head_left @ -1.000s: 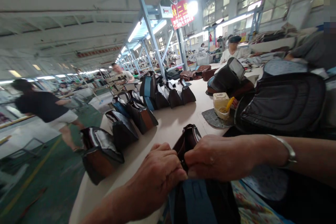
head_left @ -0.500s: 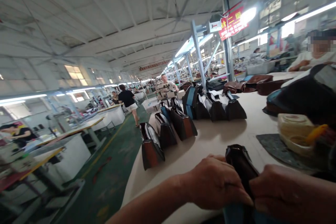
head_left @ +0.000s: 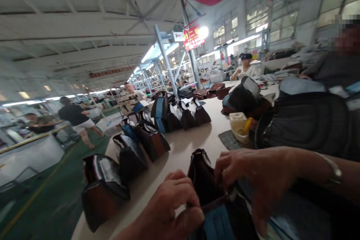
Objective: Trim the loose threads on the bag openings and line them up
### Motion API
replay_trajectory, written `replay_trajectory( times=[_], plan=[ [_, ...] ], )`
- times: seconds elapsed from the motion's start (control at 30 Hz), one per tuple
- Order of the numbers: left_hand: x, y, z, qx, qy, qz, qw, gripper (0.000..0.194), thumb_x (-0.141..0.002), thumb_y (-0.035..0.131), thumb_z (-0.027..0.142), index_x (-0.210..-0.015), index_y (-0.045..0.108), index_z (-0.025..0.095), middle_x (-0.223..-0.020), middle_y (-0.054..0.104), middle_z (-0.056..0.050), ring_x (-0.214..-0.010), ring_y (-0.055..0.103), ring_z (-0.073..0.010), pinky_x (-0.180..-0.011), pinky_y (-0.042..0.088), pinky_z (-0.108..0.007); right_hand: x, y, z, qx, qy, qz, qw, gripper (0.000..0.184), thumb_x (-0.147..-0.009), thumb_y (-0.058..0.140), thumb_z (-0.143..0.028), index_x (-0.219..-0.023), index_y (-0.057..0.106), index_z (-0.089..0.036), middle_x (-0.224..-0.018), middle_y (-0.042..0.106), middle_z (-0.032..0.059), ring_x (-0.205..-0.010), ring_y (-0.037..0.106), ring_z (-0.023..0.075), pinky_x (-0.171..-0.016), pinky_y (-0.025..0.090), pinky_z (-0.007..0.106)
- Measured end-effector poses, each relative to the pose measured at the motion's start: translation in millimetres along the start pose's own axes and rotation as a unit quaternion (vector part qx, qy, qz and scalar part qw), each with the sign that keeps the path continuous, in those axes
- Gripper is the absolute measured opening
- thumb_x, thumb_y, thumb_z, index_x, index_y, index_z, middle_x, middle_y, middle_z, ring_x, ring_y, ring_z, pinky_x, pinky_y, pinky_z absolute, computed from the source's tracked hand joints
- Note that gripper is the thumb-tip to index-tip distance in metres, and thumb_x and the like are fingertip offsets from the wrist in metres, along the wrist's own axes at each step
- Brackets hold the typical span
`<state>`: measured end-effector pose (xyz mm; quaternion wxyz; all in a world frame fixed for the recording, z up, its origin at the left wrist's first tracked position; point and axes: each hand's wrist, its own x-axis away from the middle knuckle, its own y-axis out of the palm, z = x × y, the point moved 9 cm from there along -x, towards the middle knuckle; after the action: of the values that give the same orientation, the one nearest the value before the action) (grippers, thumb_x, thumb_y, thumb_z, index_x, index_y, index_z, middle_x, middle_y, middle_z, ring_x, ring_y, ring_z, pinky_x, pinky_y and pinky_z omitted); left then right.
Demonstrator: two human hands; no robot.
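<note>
A dark bag with a blue panel (head_left: 218, 222) sits low in the view, its mouth open and its brown-black inside showing. My left hand (head_left: 176, 204) pinches the near left part of its rim between thumb and fingers. On the other side, my right hand (head_left: 261, 174) has its fingers curled over the rim, the fingertips partly inside the mouth. A band circles the right wrist. The bag's lower part falls outside the frame. Beyond it on the pale table (head_left: 187, 144) stand several similar bags, among them one with a brown panel (head_left: 102, 202).
To the right lie a large black padded backpack piece (head_left: 306, 120) and a dark bag (head_left: 243, 95). A plastic container (head_left: 239, 125) with something yellow rests on a dark mat (head_left: 226, 140). Co-workers sit across the table; a person (head_left: 75, 116) walks along the green aisle at left.
The view has swung right. My hands have moved apart along the bag's rim, opening its mouth wider. The walking person is nearer in view.
</note>
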<state>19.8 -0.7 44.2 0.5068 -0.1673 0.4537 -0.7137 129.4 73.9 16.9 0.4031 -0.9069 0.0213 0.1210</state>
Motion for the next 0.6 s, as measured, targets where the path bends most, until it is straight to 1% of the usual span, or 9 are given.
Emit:
replay_trajectory(
  times=[0.03,0.1,0.17,0.23,0.3,0.37,0.47,0.53,0.6],
  plan=[
    [-2,-2.1,-2,0.003,0.002,0.013,1.0,0.054,-0.101,0.034,0.062,-0.073,0.053,0.02,-0.075,0.058,-0.001,-0.078,0.055,-0.0175,-0.086,0.04,-0.032,1,-3,2,0.033,0.003,-0.002,0.999,0.054,-0.065,0.088,-0.052,-0.105,0.07,-0.02,-0.113,0.069,0.0045,-0.102,0.062,0.0224,-0.092,0.043,0.032],
    [-6,-6.8,-6,-0.012,0.014,0.042,0.999,0.057,-0.103,0.028,0.061,-0.071,0.051,0.02,-0.072,0.057,0.0,-0.077,0.055,-0.0173,-0.088,0.04,-0.032,4,-3,5,0.111,0.025,-0.007,0.993,0.048,-0.071,0.085,-0.035,-0.114,0.067,-0.023,-0.114,0.069,0.0036,-0.102,0.062,0.0224,-0.092,0.042,0.034],
    [-12,-11.2,-7,-0.061,0.036,0.049,0.996,0.063,-0.105,0.015,0.057,-0.068,0.049,0.02,-0.066,0.056,0.0,-0.074,0.054,-0.0166,-0.091,0.039,-0.033,6,-3,2,0.189,0.037,0.007,0.981,0.036,-0.078,0.076,-0.023,-0.112,0.066,-0.024,-0.11,0.069,0.0041,-0.098,0.062,0.0226,-0.087,0.041,0.035],
    [-21,-14.8,-10,-0.121,0.056,0.014,0.991,0.071,-0.104,0.002,0.055,-0.066,0.05,0.019,-0.063,0.056,0.0,-0.072,0.054,-0.0162,-0.095,0.037,-0.036,5,-3,-6,0.254,0.019,0.033,0.966,0.022,-0.079,0.072,-0.024,-0.1,0.066,-0.022,-0.099,0.069,0.0057,-0.093,0.06,0.0242,-0.085,0.041,0.037],
    [-30,-25.5,-20,-0.162,0.056,-0.02,0.985,0.074,-0.104,0.003,0.057,-0.065,0.054,0.019,-0.064,0.059,0.0,-0.075,0.056,-0.0166,-0.099,0.035,-0.038,-4,-3,-8,0.311,0.01,0.048,0.949,0.017,-0.08,0.072,-0.029,-0.092,0.064,-0.021,-0.093,0.068,0.0065,-0.087,0.06,0.0251,-0.08,0.042,0.038],
    [-41,-42.5,-35,-0.189,0.041,-0.026,0.981,0.066,-0.105,0.018,0.055,-0.065,0.058,0.019,-0.071,0.064,0.0,-0.084,0.059,-0.0178,-0.107,0.03,-0.041,-23,-5,-3,0.367,0.04,0.059,0.927,0.02,-0.08,0.074,-0.033,-0.091,0.063,-0.02,-0.09,0.067,0.0069,-0.082,0.062,0.0254,-0.075,0.042,0.037],
    [-56,-62.9,-59,-0.209,0.007,0.009,0.978,0.05,-0.105,0.035,0.045,-0.073,0.065,0.021,-0.086,0.072,-0.001,-0.102,0.061,-0.0222,-0.114,0.022,-0.049,-66,-3,19,0.396,0.113,0.069,0.909,0.018,-0.084,0.072,-0.03,-0.092,0.065,-0.015,-0.086,0.068,0.01,-0.076,0.065,0.0259,-0.068,0.043,0.035],
    [-62,-63.9,-71,-0.204,-0.013,0.05,0.978,0.046,-0.106,0.034,0.041,-0.082,0.068,0.021,-0.093,0.073,-0.004,-0.104,0.061,-0.0232,-0.111,0.03,-0.047,-97,6,37,0.369,0.127,0.069,0.918,0.012,-0.083,0.07,-0.022,-0.086,0.065,-0.011,-0.076,0.068,0.0112,-0.069,0.064,0.0238,-0.063,0.042,0.032],
    [-61,-52.0,-77,-0.188,-0.024,0.091,0.978,0.044,-0.106,0.03,0.039,-0.098,0.069,0.02,-0.102,0.072,-0.007,-0.104,0.062,-0.0226,-0.103,0.042,-0.04,-121,16,53,0.343,0.102,0.065,0.932,0.007,-0.08,0.068,-0.014,-0.084,0.066,-0.009,-0.074,0.068,0.012,-0.068,0.063,0.0225,-0.062,0.043,0.031]
  ],
)
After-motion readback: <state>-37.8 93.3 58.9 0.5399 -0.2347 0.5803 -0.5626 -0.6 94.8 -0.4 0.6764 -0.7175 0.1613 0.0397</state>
